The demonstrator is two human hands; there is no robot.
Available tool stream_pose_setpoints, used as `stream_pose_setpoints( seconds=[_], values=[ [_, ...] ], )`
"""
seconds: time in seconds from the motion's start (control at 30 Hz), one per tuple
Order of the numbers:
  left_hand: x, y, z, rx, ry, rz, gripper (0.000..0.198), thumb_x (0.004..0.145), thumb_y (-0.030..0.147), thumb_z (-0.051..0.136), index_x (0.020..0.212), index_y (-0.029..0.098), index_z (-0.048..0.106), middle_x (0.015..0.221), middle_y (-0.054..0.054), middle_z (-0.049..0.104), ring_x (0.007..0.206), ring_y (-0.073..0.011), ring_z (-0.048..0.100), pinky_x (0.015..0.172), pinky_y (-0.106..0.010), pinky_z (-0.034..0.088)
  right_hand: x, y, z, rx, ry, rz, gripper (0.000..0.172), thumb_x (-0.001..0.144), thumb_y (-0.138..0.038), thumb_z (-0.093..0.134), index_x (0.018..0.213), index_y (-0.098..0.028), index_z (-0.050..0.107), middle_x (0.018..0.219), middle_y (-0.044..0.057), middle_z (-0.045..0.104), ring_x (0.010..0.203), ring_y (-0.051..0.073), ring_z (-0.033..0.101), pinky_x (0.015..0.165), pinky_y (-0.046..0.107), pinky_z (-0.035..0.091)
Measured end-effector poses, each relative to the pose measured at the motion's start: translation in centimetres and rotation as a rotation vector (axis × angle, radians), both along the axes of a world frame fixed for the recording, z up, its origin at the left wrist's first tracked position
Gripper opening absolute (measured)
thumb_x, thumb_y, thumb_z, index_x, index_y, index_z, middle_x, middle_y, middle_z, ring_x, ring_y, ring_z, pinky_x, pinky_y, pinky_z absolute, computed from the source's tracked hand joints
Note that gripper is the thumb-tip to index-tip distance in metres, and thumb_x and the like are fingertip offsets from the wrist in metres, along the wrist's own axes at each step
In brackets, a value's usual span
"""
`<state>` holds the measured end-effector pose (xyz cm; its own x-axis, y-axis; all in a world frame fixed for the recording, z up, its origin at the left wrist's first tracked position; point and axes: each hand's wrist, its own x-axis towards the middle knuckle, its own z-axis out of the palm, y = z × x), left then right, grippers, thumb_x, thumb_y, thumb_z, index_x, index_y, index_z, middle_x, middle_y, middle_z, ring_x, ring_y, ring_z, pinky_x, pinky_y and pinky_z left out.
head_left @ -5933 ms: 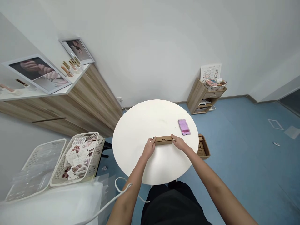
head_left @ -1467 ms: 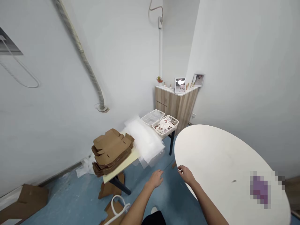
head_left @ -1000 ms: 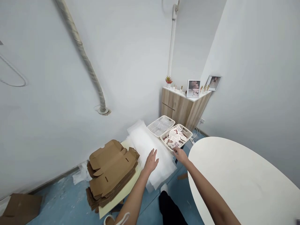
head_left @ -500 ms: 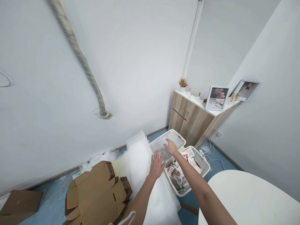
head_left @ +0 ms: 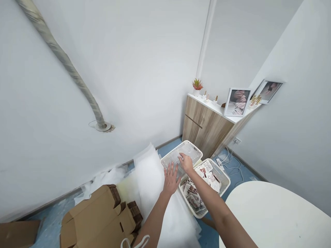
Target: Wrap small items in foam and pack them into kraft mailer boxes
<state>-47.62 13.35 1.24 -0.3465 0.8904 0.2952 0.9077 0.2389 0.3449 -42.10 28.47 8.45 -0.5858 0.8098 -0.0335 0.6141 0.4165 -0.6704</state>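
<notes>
Basket (head_left: 193,147) mid-frame could tip if right hand (head_left: 185,162), grip on clear packs (head_left: 173,157) unclear, yanks while left hand (head_left: 170,176) rests splayed open

Cut by bottom edge: round white desk (head_left: 274,213) and flat brown cardboard stack (head_left: 95,220). Grip of right hand (head_left: 186,162) inside white lattice basket (head_left: 193,146) is unresolvable.

Left hand (head_left: 170,175) splayed flat, right hand (head_left: 185,162) curled.
</notes>
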Motion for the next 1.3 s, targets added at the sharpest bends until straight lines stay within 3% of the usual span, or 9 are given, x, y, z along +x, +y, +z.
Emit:
stream_pose_setpoints(
  seconds=[0.17,0.27,0.4,0.57,0.7,0.87,1.03,1.17,1.3],
  values=[
    [0.8,-0.6,2.9,0.102,-0.325,-0.012,0.060,0.096,0.042,0.042,0.150,0.020,0.029,0.160,-0.014,0.020,0.149,-0.0317,0.010,0.117,-0.059,0.013,4.0,-1.7,2.6,0.029,0.209,-0.084,0.037,0.093,-0.036,0.046,0.124,-0.022,0.063,0.120,0.007,0.069,0.108,0.023,0.065,0.098,0.035,0.047],
    [2.6,-0.5,5.2,0.194,-0.764,-0.065,0.065,0.094,0.046,0.046,0.151,0.022,0.026,0.157,-0.013,0.030,0.145,-0.0284,0.026,0.117,-0.050,0.025,8.1,-5.1,4.0,0.039,0.356,-0.145,0.038,0.092,-0.042,0.047,0.122,-0.025,0.065,0.120,0.005,0.069,0.109,0.024,0.065,0.097,0.038,0.048],
    [7.2,-0.4,8.1,0.198,-1.392,-0.146,0.079,0.086,0.053,0.061,0.151,0.027,0.025,0.150,-0.014,0.040,0.133,-0.0272,0.047,0.107,-0.039,0.042,14.0,-11.0,5.2,0.107,0.457,-0.225,0.037,0.091,-0.043,0.050,0.121,-0.027,0.066,0.120,0.004,0.069,0.112,0.025,0.063,0.100,0.040,0.048],
    [14.3,-2.3,10.8,0.113,-1.603,-0.257,0.074,0.084,0.054,0.064,0.146,0.030,0.033,0.142,-0.011,0.050,0.129,-0.0255,0.050,0.100,-0.033,0.047,20.9,-16.4,6.5,0.142,0.547,-0.308,0.035,0.089,-0.042,0.057,0.118,-0.027,0.068,0.119,0.006,0.069,0.113,0.025,0.062,0.101,0.041,0.047],
    [19.4,-4.4,12.1,0.018,-1.728,-0.369,0.068,0.084,0.051,0.066,0.143,0.030,0.039,0.140,-0.011,0.052,0.128,-0.0248,0.051,0.097,-0.032,0.048,26.4,-19.0,7.3,0.015,0.647,-0.329,0.042,0.087,-0.047,0.060,0.124,-0.028,0.064,0.131,0.005,0.063,0.123,0.024,0.056,0.106,0.042,0.043],
    [26.8,-5.9,12.7,-0.147,-1.765,-0.507,0.071,0.081,0.051,0.069,0.143,0.031,0.039,0.138,-0.010,0.054,0.122,-0.0256,0.057,0.096,-0.036,0.050,34.3,-22.3,7.0,-0.094,0.700,-0.457,0.049,0.087,-0.052,0.058,0.130,-0.028,0.060,0.140,0.005,0.056,0.131,0.024,0.050,0.110,0.043,0.039],
    [37.0,-7.7,11.8,-0.303,-1.737,-0.555,0.069,0.080,0.052,0.071,0.140,0.031,0.045,0.138,-0.010,0.054,0.122,-0.0267,0.057,0.097,-0.037,0.050,44.0,-26.1,6.2,-0.031,0.650,-0.618,0.047,0.090,-0.054,0.054,0.130,-0.029,0.060,0.139,0.004,0.056,0.132,0.023,0.048,0.114,0.045,0.034],
    [44.4,-9.3,10.6,-0.353,-1.750,-0.534,0.066,0.082,0.053,0.068,0.140,0.029,0.048,0.138,-0.011,0.055,0.120,-0.0271,0.058,0.098,-0.040,0.051,51.1,-28.4,5.9,-0.022,0.601,-0.673,0.047,0.093,-0.055,0.048,0.131,-0.031,0.059,0.138,0.003,0.057,0.131,0.023,0.049,0.112,0.046,0.036],
    [48.9,-10.1,9.9,-0.341,-1.733,-0.485,0.068,0.078,0.053,0.072,0.137,0.026,0.053,0.133,-0.012,0.059,0.115,-0.0274,0.061,0.096,-0.043,0.052,55.2,-29.5,5.7,-0.062,0.592,-0.670,0.048,0.094,-0.055,0.045,0.134,-0.031,0.057,0.138,0.002,0.057,0.131,0.024,0.050,0.112,0.047,0.037]
  ],
)
